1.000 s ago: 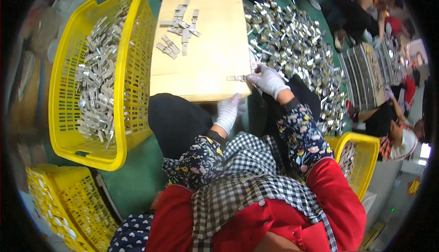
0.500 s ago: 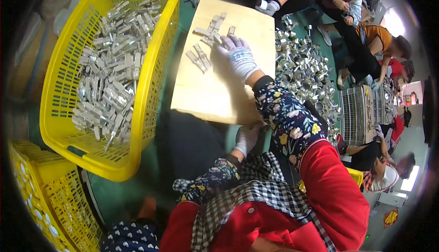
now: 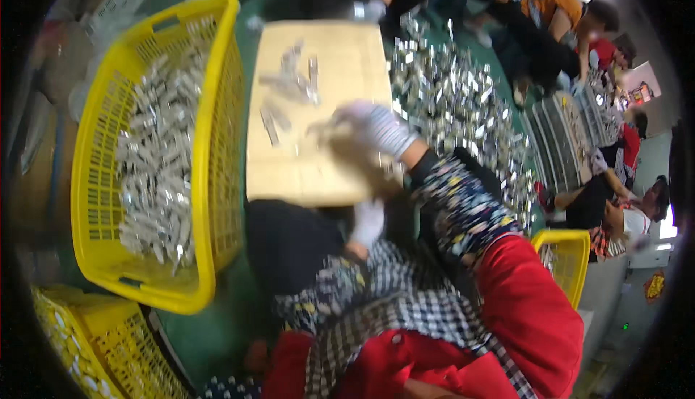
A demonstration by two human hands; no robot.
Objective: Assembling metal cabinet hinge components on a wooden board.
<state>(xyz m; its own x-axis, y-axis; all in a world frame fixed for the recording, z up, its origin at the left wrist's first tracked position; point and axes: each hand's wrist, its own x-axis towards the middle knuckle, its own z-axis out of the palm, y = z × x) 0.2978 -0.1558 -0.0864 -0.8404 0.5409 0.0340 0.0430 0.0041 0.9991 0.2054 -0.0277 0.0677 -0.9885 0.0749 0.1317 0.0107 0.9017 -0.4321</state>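
Observation:
My right hand (image 3: pixel 376 129), in a white knitted glove, is over the right part of a pale wooden board (image 3: pixel 304 171). Its fingers look pinched on a small greyish metal piece (image 3: pixel 321 132), though both are smeared by motion. Beyond it lies a loose cluster of flat silvery metal pieces (image 3: pixel 289 86). Nearer the board's left side, a pair of similar long pieces (image 3: pixel 271 125) rests side by side. My left hand (image 3: pixel 368 223), also gloved, is low by the board's near edge, above my lap; its fingers are hidden or blurred.
To the left stands a large yellow basket (image 3: pixel 206 203) full of such metal pieces. Shiny metal parts (image 3: pixel 456 102) are heaped on the floor at right. Another yellow basket (image 3: pixel 572 258) is at lower right, and yellow crates (image 3: pixel 108 326) at lower left. Co-workers sit beyond.
My right hand has drawn back from the cluster toward me, with a metal piece apparently in its fingers. The whole view has shifted, moving the board left and down in the picture.

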